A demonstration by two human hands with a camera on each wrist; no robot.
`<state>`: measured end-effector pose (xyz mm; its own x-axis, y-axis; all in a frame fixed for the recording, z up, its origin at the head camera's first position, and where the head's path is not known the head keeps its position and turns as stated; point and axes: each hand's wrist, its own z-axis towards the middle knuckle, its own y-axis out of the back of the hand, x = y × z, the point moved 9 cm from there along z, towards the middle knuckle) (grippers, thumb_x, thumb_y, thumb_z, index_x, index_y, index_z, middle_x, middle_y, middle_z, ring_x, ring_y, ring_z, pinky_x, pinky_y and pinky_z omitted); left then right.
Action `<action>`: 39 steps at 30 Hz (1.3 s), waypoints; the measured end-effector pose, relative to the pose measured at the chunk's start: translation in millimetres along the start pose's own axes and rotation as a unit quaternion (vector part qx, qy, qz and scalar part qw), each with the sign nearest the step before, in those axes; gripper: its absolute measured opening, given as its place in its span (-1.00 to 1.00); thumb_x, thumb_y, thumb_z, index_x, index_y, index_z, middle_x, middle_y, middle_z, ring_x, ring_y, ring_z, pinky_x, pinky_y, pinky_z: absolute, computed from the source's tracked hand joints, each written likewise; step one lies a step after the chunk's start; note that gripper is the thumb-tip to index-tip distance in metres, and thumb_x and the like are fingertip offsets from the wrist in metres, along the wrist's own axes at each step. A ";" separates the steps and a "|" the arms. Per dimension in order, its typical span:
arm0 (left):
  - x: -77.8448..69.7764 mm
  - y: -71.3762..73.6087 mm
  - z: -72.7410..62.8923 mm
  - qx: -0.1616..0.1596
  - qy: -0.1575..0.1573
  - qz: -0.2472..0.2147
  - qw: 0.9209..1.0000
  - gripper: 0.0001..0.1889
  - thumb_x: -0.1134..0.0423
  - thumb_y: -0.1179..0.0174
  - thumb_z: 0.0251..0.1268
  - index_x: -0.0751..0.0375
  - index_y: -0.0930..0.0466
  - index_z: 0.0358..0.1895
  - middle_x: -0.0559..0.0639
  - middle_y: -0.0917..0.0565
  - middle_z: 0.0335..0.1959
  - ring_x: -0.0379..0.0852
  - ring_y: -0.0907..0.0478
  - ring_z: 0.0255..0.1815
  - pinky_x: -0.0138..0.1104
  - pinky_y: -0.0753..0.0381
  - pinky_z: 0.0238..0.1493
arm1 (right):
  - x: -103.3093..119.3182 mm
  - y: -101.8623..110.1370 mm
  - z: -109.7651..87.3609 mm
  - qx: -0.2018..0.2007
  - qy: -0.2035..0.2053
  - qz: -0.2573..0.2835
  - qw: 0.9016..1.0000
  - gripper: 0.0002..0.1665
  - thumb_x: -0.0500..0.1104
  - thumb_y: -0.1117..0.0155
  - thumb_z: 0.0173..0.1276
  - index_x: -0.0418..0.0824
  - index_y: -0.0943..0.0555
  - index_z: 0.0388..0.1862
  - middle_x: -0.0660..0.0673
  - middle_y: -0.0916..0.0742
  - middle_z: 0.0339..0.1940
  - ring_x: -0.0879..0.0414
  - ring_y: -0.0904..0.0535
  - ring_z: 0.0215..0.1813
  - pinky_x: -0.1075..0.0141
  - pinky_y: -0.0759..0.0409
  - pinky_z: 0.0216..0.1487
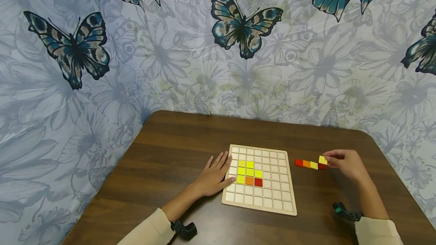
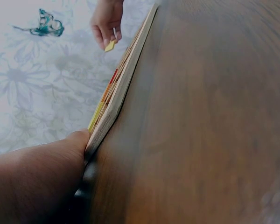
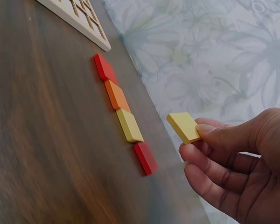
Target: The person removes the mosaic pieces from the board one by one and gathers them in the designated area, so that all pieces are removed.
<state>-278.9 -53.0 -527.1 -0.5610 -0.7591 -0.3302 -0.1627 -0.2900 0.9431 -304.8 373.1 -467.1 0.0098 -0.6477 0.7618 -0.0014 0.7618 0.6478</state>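
A wooden grid board [image 1: 277, 186] lies on the table. Several yellow tiles [image 1: 250, 172], one orange tile [image 1: 249, 181] and one red tile [image 1: 258, 182] sit in its squares left of centre. My left hand [image 1: 214, 175] rests flat along the board's left edge, fingers extended and thumb over the rim. To the right of the board, my right hand [image 3: 242, 163] pinches a square yellow tile [image 3: 183, 127] between thumb and fingertips. That tile is held up above a short row on the table: a red tile [image 3: 105, 68], an orange tile [image 3: 116, 95], a yellow tile [image 3: 129, 125] and another red tile [image 3: 145, 158].
The brown wooden table [image 1: 163, 162] reaches back to a wall covering [image 1: 190, 67] printed with flowers and butterflies. A dark band [image 1: 184, 230] is worn on the left wrist, and a similar band [image 1: 347, 213] on the right.
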 end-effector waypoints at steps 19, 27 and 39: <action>-1.1 1.2 1.9 0.000 -0.002 0.005 1.000 -0.13 -0.32 0.23 0.58 0.21 0.15 0.66 0.19 0.15 0.68 0.12 0.23 0.68 0.17 0.23 0.55 | -22.5 16.3 -0.5 -0.015 -0.020 -0.034 0.999 -0.72 -0.32 -0.23 0.48 -0.59 -0.67 -0.05 -0.30 -0.77 -0.29 0.12 -0.71 -0.39 0.32 -0.71 -0.34; -2.0 2.3 1.4 0.002 -0.001 0.000 1.000 -0.13 -0.31 0.22 0.57 0.22 0.14 0.66 0.18 0.15 0.68 0.11 0.24 0.68 0.17 0.24 0.56 | -33.3 14.6 0.8 -0.008 -0.034 -0.037 0.999 -0.72 -0.34 -0.20 0.50 -0.61 -0.66 -0.05 -0.27 -0.77 -0.31 0.15 -0.67 -0.41 0.33 -0.70 -0.35; -1.1 0.6 0.2 0.005 0.005 0.010 1.000 -0.12 -0.34 0.25 0.56 0.20 0.17 0.66 0.16 0.17 0.68 0.08 0.25 0.68 0.15 0.25 0.56 | -40.1 8.6 1.0 0.002 -0.044 -0.037 0.998 -0.72 -0.36 -0.19 0.48 -0.62 -0.66 -0.06 -0.23 -0.78 -0.36 0.17 -0.68 -0.43 0.33 -0.69 -0.38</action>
<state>-278.6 -52.2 -526.2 -0.5557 -0.7707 -0.3117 -0.1598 -0.2689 0.9498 -306.2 405.6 -492.0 -0.0770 -0.7007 0.7093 -0.0088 0.7119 0.7022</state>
